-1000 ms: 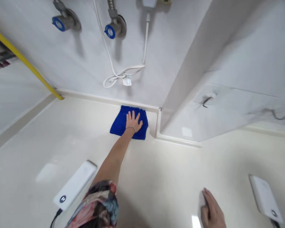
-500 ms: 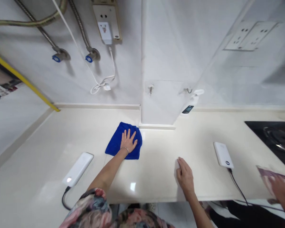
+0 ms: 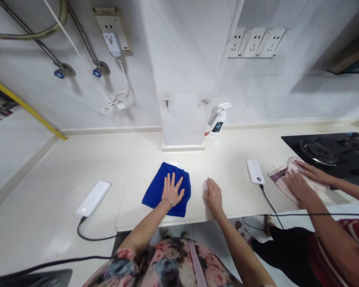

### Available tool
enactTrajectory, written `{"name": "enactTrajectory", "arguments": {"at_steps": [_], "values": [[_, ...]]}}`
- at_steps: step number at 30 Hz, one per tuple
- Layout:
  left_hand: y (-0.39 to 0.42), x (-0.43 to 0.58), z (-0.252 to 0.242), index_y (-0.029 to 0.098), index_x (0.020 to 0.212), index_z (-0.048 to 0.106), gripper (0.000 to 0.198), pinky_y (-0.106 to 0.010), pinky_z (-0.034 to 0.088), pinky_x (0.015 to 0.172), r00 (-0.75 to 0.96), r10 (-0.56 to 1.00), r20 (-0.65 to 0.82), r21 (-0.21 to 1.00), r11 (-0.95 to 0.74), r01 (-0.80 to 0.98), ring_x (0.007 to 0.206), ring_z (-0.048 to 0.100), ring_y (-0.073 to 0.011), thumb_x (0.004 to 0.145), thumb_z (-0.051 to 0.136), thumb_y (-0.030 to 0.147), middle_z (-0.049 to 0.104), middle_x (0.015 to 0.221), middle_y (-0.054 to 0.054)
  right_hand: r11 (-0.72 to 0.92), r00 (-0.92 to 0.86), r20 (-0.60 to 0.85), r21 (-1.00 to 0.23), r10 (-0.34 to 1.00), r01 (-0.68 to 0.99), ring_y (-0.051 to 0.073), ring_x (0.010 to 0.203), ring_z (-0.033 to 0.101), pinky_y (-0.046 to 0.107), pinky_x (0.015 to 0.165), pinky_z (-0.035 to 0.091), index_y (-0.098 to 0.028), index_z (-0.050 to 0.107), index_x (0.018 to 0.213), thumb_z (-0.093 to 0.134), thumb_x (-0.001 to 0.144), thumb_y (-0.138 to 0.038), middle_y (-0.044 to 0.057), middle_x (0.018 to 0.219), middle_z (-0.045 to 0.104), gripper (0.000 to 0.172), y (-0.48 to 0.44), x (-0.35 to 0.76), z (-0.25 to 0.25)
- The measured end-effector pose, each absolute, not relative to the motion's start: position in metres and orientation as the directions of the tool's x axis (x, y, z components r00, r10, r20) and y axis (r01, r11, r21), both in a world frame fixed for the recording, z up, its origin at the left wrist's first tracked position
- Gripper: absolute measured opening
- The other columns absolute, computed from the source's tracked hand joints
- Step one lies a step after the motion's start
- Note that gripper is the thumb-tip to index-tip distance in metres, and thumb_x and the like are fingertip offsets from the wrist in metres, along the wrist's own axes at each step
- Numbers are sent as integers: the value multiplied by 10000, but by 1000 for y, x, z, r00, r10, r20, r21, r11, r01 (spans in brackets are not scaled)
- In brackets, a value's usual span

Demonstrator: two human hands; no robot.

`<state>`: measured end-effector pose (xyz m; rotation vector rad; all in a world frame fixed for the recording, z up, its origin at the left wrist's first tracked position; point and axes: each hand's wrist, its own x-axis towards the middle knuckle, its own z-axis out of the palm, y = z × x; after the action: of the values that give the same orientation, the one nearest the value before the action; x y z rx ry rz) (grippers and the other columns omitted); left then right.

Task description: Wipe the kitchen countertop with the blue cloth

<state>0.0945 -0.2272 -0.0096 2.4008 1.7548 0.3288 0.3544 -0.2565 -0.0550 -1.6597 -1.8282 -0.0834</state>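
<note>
Closest to me, my flowered fabric clothing [image 3: 179, 267] shows below the front edge of a glossy cream countertop [image 3: 140, 153]. My right hand [image 3: 214, 198] rests near that edge, fingers together and loosely bent; whether they pinch anything I cannot tell. My left hand [image 3: 172, 190] lies palm down, fingers spread, on a bright blue, soft-looking cloth [image 3: 154, 191] on the countertop, left of my right hand. I'd say even pressure through palm and fingertips serves best, since the cloth's outer corners lie beyond my hand and could fold under. Smooth, overlapping strokes should suit this surface, clear of the slim white power bank [image 3: 94, 198] at left. Farther back rises a white pillar [image 3: 182, 119], with a white plastic spray bottle [image 3: 218, 121] beside it.
</note>
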Motion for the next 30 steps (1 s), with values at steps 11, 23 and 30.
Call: {"name": "enactTrajectory", "arguments": {"at_steps": [11, 23, 30], "values": [[-278, 120, 0, 340, 1600, 374, 658, -639, 190, 1274, 466, 883, 49, 218, -465, 858, 1591, 21, -424, 972, 535, 451, 112, 1743, -58, 141, 53, 361, -490, 931, 860, 278, 1418, 468, 482, 1198, 361, -61, 568, 1391, 440, 895, -106, 195, 1487, 562, 514, -254, 352, -46], [-223, 141, 0, 386, 1562, 437, 587, -617, 152, 1290, 487, 873, 9, 203, -478, 854, 1597, 21, -402, 983, 484, 476, 149, 1738, -11, 86, 96, 311, -522, 945, 849, 233, 1450, 436, 455, 1229, 333, -138, 548, 1432, 484, 879, -90, 142, 1514, 552, 558, -246, 345, -31], [-152, 166, 2, 350, 1571, 432, 589, -622, 171, 1273, 473, 881, 29, 198, -469, 861, 1594, 52, -411, 996, 445, 480, 169, 1734, -57, 50, 91, 255, -499, 963, 865, 241, 1451, 441, 439, 1238, 331, -129, 557, 1416, 531, 858, -79, 141, 1528, 539, 560, -245, 347, -18]]}}
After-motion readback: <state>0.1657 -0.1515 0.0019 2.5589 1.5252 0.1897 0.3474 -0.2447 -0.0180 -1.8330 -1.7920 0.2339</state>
